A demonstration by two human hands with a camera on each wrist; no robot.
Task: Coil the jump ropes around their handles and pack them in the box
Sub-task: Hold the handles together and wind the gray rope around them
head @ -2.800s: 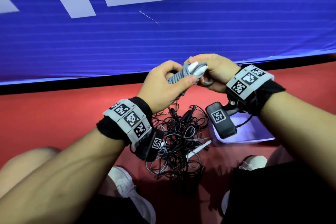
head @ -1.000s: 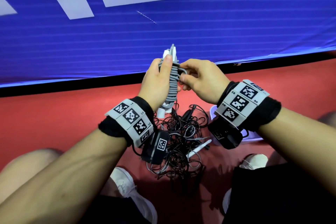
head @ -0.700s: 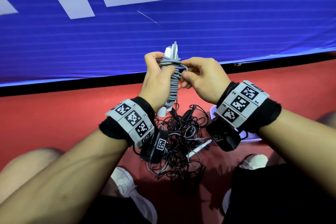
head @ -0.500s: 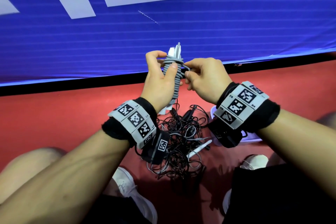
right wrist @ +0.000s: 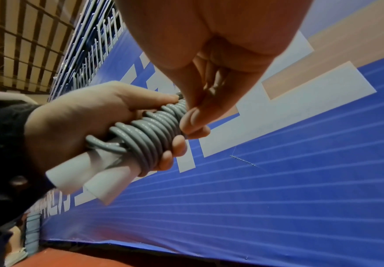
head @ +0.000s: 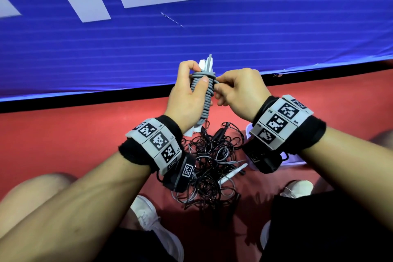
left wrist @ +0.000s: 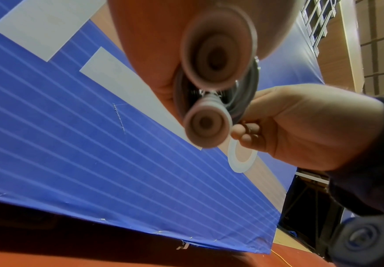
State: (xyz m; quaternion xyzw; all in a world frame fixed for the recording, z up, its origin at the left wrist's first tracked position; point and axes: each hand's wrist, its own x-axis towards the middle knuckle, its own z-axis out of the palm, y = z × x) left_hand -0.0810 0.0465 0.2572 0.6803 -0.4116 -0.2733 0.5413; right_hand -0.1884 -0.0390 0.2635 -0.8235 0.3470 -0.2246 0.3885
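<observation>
A grey jump rope [head: 205,95] [right wrist: 150,133] is coiled round its two white handles [right wrist: 88,177] [left wrist: 207,130], held upright above the floor. My left hand [head: 187,100] grips the bundle with the thumb pressed on the coils. My right hand [head: 238,91] [right wrist: 198,115] pinches the rope at the top turns of the coil. Below lies a tangle of black and grey jump ropes [head: 210,159] with a white handle [head: 231,174] on the red floor. The pale box [head: 297,162] sits to its right, mostly hidden behind my right wrist.
A blue banner with white blocks [head: 191,27] stands close ahead, with a black strip at its foot. My knees and white shoes [head: 153,219] [head: 297,187] flank the rope pile on the red floor [head: 63,134].
The bundle was turned from lying across to upright. The right hand's pinch moved up to the top turns, and the left thumb shifted onto the coils.
</observation>
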